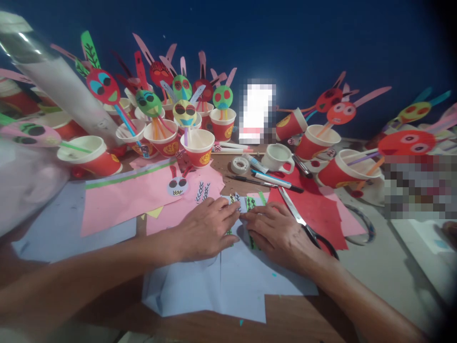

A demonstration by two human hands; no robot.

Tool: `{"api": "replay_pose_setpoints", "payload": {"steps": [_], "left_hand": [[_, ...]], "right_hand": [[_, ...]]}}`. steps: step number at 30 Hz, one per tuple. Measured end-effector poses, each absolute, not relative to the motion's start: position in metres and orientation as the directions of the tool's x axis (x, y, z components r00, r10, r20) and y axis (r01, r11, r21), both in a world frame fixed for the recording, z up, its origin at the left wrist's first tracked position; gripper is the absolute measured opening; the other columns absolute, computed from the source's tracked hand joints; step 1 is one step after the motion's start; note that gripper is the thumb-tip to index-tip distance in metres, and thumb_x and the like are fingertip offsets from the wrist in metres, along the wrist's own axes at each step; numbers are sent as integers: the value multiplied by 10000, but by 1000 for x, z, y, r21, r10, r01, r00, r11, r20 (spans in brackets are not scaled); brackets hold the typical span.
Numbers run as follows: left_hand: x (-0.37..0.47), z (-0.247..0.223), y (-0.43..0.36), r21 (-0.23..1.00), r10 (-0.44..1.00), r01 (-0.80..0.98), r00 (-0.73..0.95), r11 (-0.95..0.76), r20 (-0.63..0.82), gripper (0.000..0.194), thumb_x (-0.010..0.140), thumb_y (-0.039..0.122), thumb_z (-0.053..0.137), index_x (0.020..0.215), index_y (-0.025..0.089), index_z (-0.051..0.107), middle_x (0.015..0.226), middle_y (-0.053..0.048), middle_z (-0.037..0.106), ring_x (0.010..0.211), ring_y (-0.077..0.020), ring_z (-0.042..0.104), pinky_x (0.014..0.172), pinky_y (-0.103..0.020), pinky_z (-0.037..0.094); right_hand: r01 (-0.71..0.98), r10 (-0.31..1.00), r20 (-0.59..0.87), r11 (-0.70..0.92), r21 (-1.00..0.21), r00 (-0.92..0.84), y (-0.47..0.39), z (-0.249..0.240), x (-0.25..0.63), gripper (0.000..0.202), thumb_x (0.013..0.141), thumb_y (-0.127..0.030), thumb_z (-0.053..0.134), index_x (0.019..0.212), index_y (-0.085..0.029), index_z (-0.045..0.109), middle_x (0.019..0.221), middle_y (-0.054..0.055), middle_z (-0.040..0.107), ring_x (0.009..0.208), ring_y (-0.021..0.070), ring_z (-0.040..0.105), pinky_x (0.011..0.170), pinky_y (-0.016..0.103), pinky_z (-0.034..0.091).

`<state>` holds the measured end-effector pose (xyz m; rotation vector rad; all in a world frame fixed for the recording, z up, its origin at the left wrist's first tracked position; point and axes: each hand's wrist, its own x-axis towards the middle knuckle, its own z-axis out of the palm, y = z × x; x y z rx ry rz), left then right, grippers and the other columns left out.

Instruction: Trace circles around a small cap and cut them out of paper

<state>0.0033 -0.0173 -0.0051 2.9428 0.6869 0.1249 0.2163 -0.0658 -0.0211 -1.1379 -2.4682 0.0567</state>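
My left hand (210,226) lies palm down with its fingers stretched out over small patterned paper strips. A green strip with dark marks (251,204) passes under the fingers of my right hand (276,233), which also rests flat. My fingertips almost meet, and they hide much of the strips. Under both hands spreads a light blue paper sheet (193,290). Just beyond my left hand, two pale leaf-patterned strips (202,191) lie on pink paper (124,200). A small paper face with red antennae (177,186) sits there too.
Black-handled scissors (314,233) lie on red paper (328,214) beside my right forearm. Behind are a tape roll (239,165), several pens and a white mug (278,158). Red paper cups (197,155) holding straw-stemmed paper faces line the back. A bright lit panel (255,112) stands among them.
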Motion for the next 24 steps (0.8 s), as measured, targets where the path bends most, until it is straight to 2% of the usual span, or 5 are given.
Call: {"api": "replay_pose_setpoints", "payload": {"steps": [12, 24], "left_hand": [[3, -6, -17, 131, 438, 429, 897, -894, 55, 441, 912, 405, 384, 1205, 94, 495, 1323, -130, 475, 1120, -295, 411, 882, -439, 374], [1, -7, -14, 166, 425, 410, 903, -897, 66, 416, 913, 367, 384, 1217, 101, 485, 1339, -130, 467, 1096, -287, 407, 872, -434, 374]], "right_hand": [[714, 733, 350, 668, -210, -583, -66, -21, 217, 180, 854, -96, 501, 944, -187, 627, 1069, 39, 701, 1006, 226, 596, 869, 410, 389], [715, 735, 357, 665, -214, -577, -65, -20, 217, 171, 835, -91, 519, 910, -194, 633, 1058, 26, 704, 995, 214, 603, 866, 407, 394]]}}
